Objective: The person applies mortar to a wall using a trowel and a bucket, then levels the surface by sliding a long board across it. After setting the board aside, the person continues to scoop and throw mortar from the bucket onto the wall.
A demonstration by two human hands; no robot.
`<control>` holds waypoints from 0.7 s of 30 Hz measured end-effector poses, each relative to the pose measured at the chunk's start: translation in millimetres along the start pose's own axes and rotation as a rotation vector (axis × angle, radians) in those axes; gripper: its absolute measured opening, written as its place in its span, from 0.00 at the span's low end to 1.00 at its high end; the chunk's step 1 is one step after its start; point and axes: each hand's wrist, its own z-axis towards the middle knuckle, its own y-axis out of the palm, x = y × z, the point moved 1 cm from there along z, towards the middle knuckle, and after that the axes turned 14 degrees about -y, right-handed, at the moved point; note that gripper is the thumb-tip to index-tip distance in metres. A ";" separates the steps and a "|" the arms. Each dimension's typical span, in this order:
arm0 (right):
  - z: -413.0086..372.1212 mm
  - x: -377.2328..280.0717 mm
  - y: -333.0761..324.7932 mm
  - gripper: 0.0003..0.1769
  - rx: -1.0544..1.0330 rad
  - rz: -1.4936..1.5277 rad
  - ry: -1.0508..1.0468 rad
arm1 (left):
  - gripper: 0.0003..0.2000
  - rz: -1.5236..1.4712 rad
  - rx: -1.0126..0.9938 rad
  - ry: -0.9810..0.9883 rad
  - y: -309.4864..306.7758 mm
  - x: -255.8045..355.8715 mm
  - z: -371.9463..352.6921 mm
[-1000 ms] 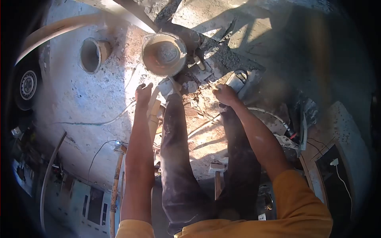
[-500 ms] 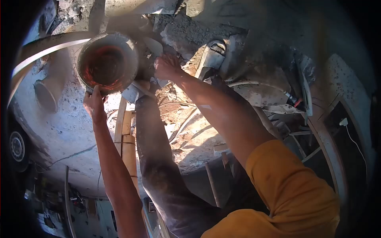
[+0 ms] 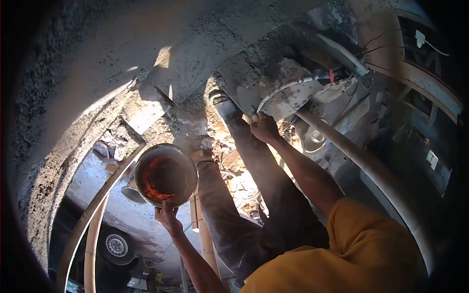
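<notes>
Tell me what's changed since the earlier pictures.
The left hand, empty at first, now grips the edge of the bucket, which has been lifted and shifted to the person's left. The right hand now seems to hold a trowel-like tool. The view has turned. The wheel and second bucket, tipped sideways, look unmoved.

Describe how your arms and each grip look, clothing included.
Left grip and right grip are bare hands, no gloves or watch visible. The right sleeve is loose, creased, mustard-orange, ending near the elbow; the left sleeve is out of view.
</notes>
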 end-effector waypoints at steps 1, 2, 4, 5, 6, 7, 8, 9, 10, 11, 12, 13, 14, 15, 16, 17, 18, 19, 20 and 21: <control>-4.8 8.9 -27.0 0.26 -0.002 0.051 0.065 | 0.22 0.058 0.038 0.008 14.5 22.0 -18.8; -7.5 19.0 -54.3 0.25 -0.002 0.099 0.127 | 0.22 0.111 0.073 0.017 31.5 42.6 -33.1; -20.7 54.0 -84.2 0.24 0.069 0.143 0.147 | 0.21 0.176 0.056 0.086 62.8 76.3 -49.4; -30.1 67.0 -97.3 0.23 0.069 0.172 0.209 | 0.22 0.191 0.011 0.142 78.1 89.6 -55.6; -37.8 80.1 -109.7 0.22 0.069 0.198 0.267 | 0.22 0.200 -0.037 0.197 98.8 105.5 -64.8; -53.6 87.4 -118.3 0.20 0.145 0.158 0.213 | 0.22 0.202 -0.072 0.231 119.7 120.9 -78.5; -68.4 110.8 -112.7 0.19 0.121 -0.066 0.044 | 0.22 0.183 -0.108 0.274 140.2 133.6 -94.2; -82.7 144.4 -95.5 0.18 0.100 -0.293 -0.118 | 0.21 0.165 -0.150 0.318 160.4 144.9 -108.9; -96.9 150.0 -95.5 0.17 0.113 -0.355 -0.152 | 0.21 0.149 -0.195 0.362 175.5 155.7 -119.8; -111.1 155.1 -95.9 0.16 0.128 -0.418 -0.185 | 0.21 0.160 -0.254 0.350 182.2 161.9 -118.0; -127.3 147.2 -106.4 0.15 0.181 -0.312 -0.100 | 0.20 0.145 -0.268 0.355 192.9 166.6 -122.6; -140.7 141.2 -113.0 0.14 0.233 -0.204 -0.017 | 0.20 0.130 -0.282 0.360 204.5 170.2 -129.0; -150.9 138.4 -113.1 0.13 0.189 -0.112 0.092 | 0.20 0.115 -0.294 0.363 214.3 173.2 -132.9; -159.7 137.2 -110.5 0.13 0.146 -0.016 0.200 | 0.20 0.159 -0.232 0.355 226.0 177.9 -136.4; -169.0 135.5 -109.0 0.14 0.138 -0.021 0.207 | 0.18 0.122 -0.290 0.370 235.1 179.7 -146.2; -178.4 134.5 -106.8 0.15 0.130 -0.025 0.215 | 0.18 0.128 -0.320 0.374 244.8 182.8 -155.6; -188.4 134.7 -101.9 0.17 0.157 -0.133 0.123 | 0.17 0.132 -0.349 0.378 255.4 187.4 -169.8; -196.0 134.9 -97.4 0.22 0.171 -0.032 0.139 | 0.17 0.121 -0.315 0.382 268.5 191.2 -187.4; -198.8 127.3 -104.6 0.19 0.255 0.036 0.163 | 0.17 0.106 -0.315 0.375 277.4 193.2 -193.1; -201.1 118.2 -113.6 0.15 0.343 0.104 0.181 | 0.18 0.109 -0.348 0.414 287.1 196.9 -203.9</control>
